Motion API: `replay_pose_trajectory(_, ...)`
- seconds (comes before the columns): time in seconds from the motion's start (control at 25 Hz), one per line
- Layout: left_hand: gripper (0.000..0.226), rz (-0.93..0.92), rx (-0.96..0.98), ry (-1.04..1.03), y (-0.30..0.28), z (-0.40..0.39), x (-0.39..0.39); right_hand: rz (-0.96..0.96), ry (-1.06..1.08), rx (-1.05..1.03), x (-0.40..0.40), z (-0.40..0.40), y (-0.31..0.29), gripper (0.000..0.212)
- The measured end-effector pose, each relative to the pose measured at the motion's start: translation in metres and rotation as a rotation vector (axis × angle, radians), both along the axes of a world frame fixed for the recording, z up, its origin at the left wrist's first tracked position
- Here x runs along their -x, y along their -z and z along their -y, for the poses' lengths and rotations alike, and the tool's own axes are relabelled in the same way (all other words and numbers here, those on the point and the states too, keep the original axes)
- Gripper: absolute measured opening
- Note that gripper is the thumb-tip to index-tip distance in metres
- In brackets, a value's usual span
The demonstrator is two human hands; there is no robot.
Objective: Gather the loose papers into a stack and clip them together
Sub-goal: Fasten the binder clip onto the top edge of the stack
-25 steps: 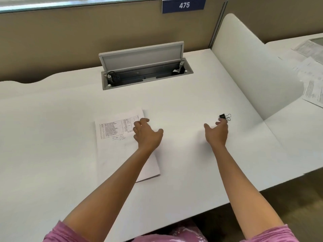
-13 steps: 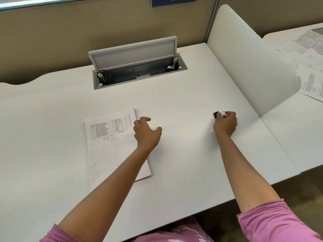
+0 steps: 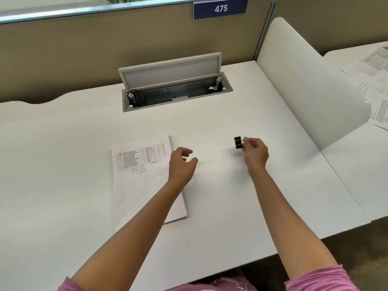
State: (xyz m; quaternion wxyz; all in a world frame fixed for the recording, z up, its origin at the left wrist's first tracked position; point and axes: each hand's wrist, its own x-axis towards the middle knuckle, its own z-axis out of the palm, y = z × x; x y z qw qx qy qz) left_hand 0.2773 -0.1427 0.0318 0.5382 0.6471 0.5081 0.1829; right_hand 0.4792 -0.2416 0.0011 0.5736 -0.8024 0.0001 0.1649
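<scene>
A stack of white papers [image 3: 138, 175] lies on the white desk [image 3: 231, 206], its top sheet printed with a small table and handwriting. My left hand [image 3: 181, 166] hovers over the stack's right edge, fingers loosely curled and holding nothing. To the right, my right hand [image 3: 255, 154] pinches the wire handles of a small black binder clip [image 3: 237, 142], lifted just above the desk. The clip hangs clear of the papers, with a gap of bare desk between them.
An open cable box with a raised lid [image 3: 174, 89] sits in the desk at the back. A curved white divider [image 3: 304, 80] rises on the right, with more printed sheets [image 3: 375, 89] on the neighbouring desk beyond. A beige partition bears a "475" sign [image 3: 220, 8].
My right hand reached the clip, closed on its handles and lifted it leftward toward the papers. My left hand stayed near the stack's right edge.
</scene>
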Motion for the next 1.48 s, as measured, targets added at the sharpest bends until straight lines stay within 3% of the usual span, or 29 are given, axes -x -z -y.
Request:
replay_pose_trajectory(0.16,0.019,0.101,0.131,-0.029,-0.005,-0.012,0.014,-0.285,-0.300,-0.338,0.061,-0.035,-0.010,0.008)
replay_pose_trajectory(0.32,0.021,0.267,0.269,-0.105,-0.006,-0.031,0.041,-0.502,-0.556,-0.452,0.120,-0.063,-0.025,0.014)
replay_pose_trajectory(0.72,0.024,0.418,0.339,-0.209,-0.009,-0.079,0.125,-0.596,-0.772,-0.477,0.186,-0.118,-0.029,0.017)
replay_pose_trajectory(0.84,0.022,0.407,0.342,-0.237,-0.009,-0.097,0.140,-0.671,-0.836,-0.440,0.192,-0.136,-0.029,0.031)
replay_pose_trajectory(1.12,0.023,0.324,0.302,-0.248,-0.006,-0.133,0.157,-0.621,-0.993,-0.329,0.201,-0.175,-0.022,0.032)
replay_pose_trajectory(1.28,0.019,0.258,0.167,-0.417,0.007,-0.149,0.161,-0.543,-0.846,-0.402,0.213,-0.192,-0.012,0.034)
replay_pose_trajectory(1.48,0.039,-0.106,-0.097,-0.418,0.031,-0.160,0.166,-0.430,-0.572,-0.542,0.233,-0.203,0.005,0.036)
